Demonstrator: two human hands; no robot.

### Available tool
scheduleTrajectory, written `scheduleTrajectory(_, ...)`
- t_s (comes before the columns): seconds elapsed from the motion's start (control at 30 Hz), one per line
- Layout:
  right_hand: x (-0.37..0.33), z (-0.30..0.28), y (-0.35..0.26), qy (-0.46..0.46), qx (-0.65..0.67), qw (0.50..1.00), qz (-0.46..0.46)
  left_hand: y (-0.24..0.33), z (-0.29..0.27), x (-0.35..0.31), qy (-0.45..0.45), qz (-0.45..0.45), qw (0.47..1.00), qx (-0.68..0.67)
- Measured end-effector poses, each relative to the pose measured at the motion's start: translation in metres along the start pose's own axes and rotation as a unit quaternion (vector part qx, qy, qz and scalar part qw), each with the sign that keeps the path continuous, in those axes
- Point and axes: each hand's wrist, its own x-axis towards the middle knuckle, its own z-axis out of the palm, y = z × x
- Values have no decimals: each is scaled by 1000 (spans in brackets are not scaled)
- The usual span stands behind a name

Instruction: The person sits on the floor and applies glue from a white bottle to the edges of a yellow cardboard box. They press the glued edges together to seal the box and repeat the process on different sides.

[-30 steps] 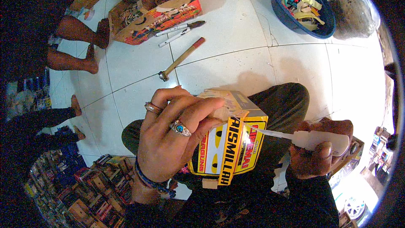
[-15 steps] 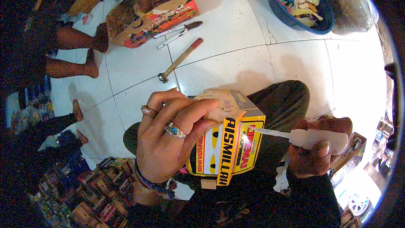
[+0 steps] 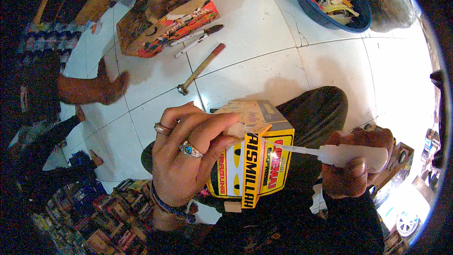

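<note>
A boxy yellow toy truck body (image 3: 275, 179) with printed stickers rests in my lap, its top grey and cream. My left hand (image 3: 181, 160), wearing rings and a wrist cord, is closed at its upper left edge. Thumb and index finger pinch a small pale piece (image 3: 239, 130) there; the fingers partly cover it. In my right hand (image 3: 351, 182) is a white glue bottle (image 3: 356, 155), gripped sideways. Its long thin nozzle (image 3: 298, 149) points left, with the tip at the body's upper face; whether it touches I cannot tell.
On the white tiled floor (image 3: 255, 61) ahead lie a hammer (image 3: 202, 70) and markers (image 3: 191, 46). Beyond stand an open carton (image 3: 181, 26) and a blue basin (image 3: 306, 12) of scraps. Another person's leg (image 3: 89, 89) is at left. Small boxes (image 3: 113, 222) crowd the lower left.
At the left, the other person's legs and feet have shifted. My hands, the toy truck body and the glue bottle stay almost where they were, with the view moving slightly.
</note>
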Motion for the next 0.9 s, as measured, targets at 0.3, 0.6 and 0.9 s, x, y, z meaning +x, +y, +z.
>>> scheduleTrajectory(0.3, 0, -14, 11, 12, 0, 1000, 5, -1, 3, 4, 8, 15, 1000, 4)
scheduleTrajectory(0.6, 3, -11, 17, -21, 75, 997, 19, 1, 4, 7, 5, 14, 1000, 2)
scheduleTrajectory(0.9, 5, -22, 18, 14, 20, 1000, -1, 3, 5, 7, 5, 6, 1000, -4)
